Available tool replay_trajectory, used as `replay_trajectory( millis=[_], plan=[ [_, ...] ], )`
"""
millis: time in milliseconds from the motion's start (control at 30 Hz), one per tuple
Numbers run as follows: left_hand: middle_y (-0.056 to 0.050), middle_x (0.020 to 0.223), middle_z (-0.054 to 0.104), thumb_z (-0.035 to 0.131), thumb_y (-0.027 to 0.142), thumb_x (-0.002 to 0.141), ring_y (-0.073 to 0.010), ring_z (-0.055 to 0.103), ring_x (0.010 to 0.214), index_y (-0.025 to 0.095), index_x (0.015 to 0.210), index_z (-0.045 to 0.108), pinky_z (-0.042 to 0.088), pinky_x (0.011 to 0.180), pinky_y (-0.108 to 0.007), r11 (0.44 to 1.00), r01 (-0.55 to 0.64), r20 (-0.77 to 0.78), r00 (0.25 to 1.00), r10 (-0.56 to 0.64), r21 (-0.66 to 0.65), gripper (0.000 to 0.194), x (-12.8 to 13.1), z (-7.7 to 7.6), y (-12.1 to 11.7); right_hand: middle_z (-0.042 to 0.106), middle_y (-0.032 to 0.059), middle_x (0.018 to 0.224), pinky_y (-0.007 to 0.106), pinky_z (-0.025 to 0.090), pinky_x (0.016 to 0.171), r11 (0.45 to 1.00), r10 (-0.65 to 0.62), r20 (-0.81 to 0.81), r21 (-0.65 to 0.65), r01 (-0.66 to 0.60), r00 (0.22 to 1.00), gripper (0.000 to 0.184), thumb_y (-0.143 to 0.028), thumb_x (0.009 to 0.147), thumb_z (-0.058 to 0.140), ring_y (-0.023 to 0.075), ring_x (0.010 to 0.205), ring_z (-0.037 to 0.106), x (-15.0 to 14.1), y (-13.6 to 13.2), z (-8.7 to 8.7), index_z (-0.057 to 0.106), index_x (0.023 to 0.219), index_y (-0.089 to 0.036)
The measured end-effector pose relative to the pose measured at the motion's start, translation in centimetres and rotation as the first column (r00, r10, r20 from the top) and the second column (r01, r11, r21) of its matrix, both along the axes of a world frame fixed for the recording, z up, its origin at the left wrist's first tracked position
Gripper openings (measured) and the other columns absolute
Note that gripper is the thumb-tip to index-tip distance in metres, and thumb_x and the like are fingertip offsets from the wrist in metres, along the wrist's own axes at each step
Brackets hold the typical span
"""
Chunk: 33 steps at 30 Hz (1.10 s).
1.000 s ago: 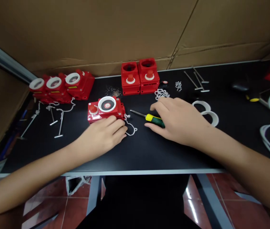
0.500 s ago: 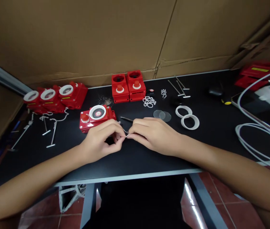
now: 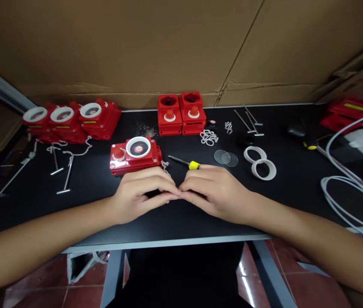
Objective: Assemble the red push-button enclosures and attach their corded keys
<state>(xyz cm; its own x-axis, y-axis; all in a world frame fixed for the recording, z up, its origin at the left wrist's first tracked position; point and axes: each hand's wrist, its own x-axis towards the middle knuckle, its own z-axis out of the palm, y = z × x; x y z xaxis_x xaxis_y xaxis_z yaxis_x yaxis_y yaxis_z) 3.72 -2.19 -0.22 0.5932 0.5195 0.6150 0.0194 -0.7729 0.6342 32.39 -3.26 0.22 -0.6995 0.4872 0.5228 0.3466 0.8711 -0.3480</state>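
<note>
My left hand (image 3: 146, 192) and my right hand (image 3: 218, 190) meet fingertip to fingertip above the front of the table, both pinched closed. A thin white cord (image 3: 165, 165) runs from the right side of a red box (image 3: 135, 161) down behind my left fingers; its pinched end is hidden at the fingertips. The box has a red button and a white ring around a dark round window, and lies just beyond my left hand. By my right knuckles lies a screwdriver (image 3: 193, 165) with a yellow handle, partly covered by that hand.
Red boxes with white rings (image 3: 91, 110), with corded metal T-bars (image 3: 67, 175), stand left. Two red boxes (image 3: 169, 114) stand at the back. White cords (image 3: 209, 137), clear discs (image 3: 225, 158), white rings (image 3: 264, 170) and loose T-bars (image 3: 248, 124) lie rightward; a coiled cable (image 3: 332, 188) is far right.
My fingertips have come closer together, covering the bit of cord that showed between them. The view has shifted slightly, and more of the screwdriver's yellow handle shows.
</note>
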Motion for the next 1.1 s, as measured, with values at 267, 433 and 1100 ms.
replay_trajectory(
  millis=[267, 433, 1100],
  plan=[
    [-0.011, 0.115, 0.095, 0.098, 0.009, 0.109, -0.0204, 0.094, 0.098, 0.023, 0.132, 0.098, 0.078, 0.094, -0.025, 0.991, 0.101, 0.010, 0.995, -0.101, -0.084, 0.027, 0.3, 0.2, 0.3, 0.083, 0.0014, 0.089, 0.031, 0.050, 0.079, 0.996, 0.050, -0.013, -0.070, -0.051, 0.999, 0.034, -0.029, 0.134, 0.064, 0.0142, 0.074, 0.069, 0.2, 0.0, 0.4, 0.081, 0.106, -0.020],
    [-0.012, 0.114, 0.093, 0.087, 0.004, 0.115, -0.0194, 0.093, 0.095, 0.020, 0.132, 0.096, 0.077, 0.092, -0.025, 0.973, 0.198, -0.004, 0.980, -0.200, -0.118, 0.025, 0.1, 0.2, 0.5, 0.082, 0.0008, 0.087, 0.032, 0.048, 0.079, 0.991, 0.095, -0.006, -0.097, -0.095, 0.995, 0.036, -0.027, 0.135, 0.061, 0.0147, 0.072, 0.064, 0.4, 0.0, 0.3, 0.082, 0.107, -0.020],
    [-0.002, 0.081, 0.081, 0.090, 0.024, 0.110, -0.0144, 0.070, 0.068, 0.024, 0.095, 0.074, 0.059, 0.066, -0.024, 0.274, 0.425, 0.150, 0.733, -0.664, -0.862, 0.021, 1.3, 1.2, -4.1, 0.080, 0.0163, 0.161, 0.055, 0.074, 0.119, 0.414, -0.817, 0.427, -0.030, 0.910, 0.386, 0.042, -0.047, 0.121, 0.086, 0.0314, 0.138, 0.083, 14.5, 14.0, 1.4, 0.081, 0.155, -0.022]
  ],
)
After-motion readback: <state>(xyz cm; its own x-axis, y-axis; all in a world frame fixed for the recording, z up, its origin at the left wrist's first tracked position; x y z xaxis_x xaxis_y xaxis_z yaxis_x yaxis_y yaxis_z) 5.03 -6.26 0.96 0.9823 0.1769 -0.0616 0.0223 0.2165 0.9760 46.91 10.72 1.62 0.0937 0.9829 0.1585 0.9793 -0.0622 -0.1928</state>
